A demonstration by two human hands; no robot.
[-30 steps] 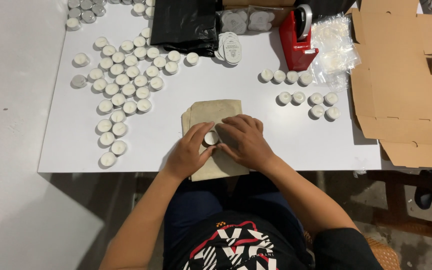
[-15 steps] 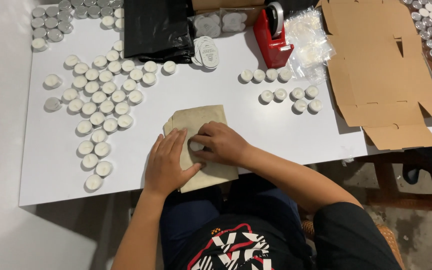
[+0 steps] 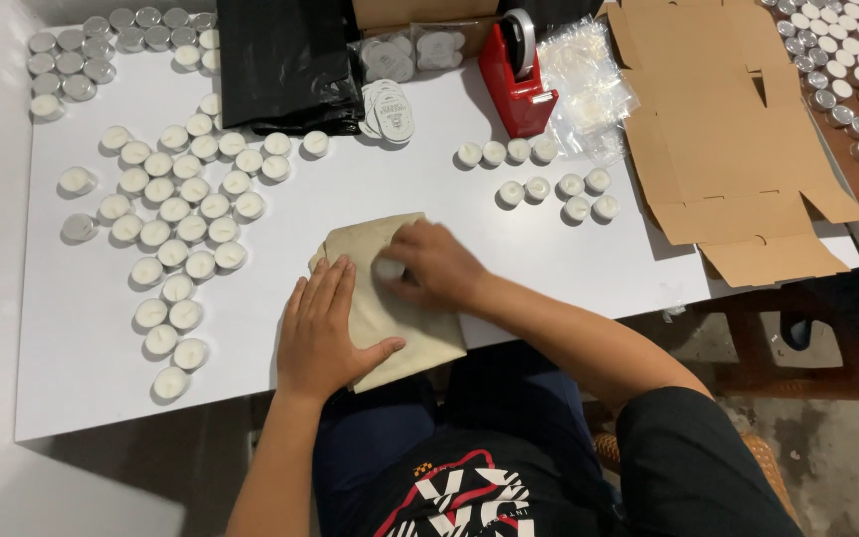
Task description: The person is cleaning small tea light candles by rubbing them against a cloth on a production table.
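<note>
A beige cloth point(image 3: 400, 323) lies on the white table point(image 3: 370, 189) at its near edge. My left hand point(image 3: 325, 333) rests flat on the cloth's left part, fingers spread, holding it down. My right hand point(image 3: 434, 267) presses a small white tealight candle point(image 3: 387, 268) against the cloth's upper part; the candle is mostly hidden under my fingers. A big group of white tealights point(image 3: 176, 214) lies to the left of the cloth. A smaller group point(image 3: 549, 179) lies to the right behind it.
A black plastic bag point(image 3: 280, 60), a stack of round white labels point(image 3: 390, 109), a red tape dispenser point(image 3: 517, 75) and a clear plastic bag point(image 3: 589, 85) sit at the back. A flattened cardboard box point(image 3: 728, 129) lies right. More silver-cupped tealights point(image 3: 847, 70) fill the far right.
My left hand let go of the candle and moved onto the cloth, lying flat. My right hand now holds the candle alone against the cloth. The view shifted.
</note>
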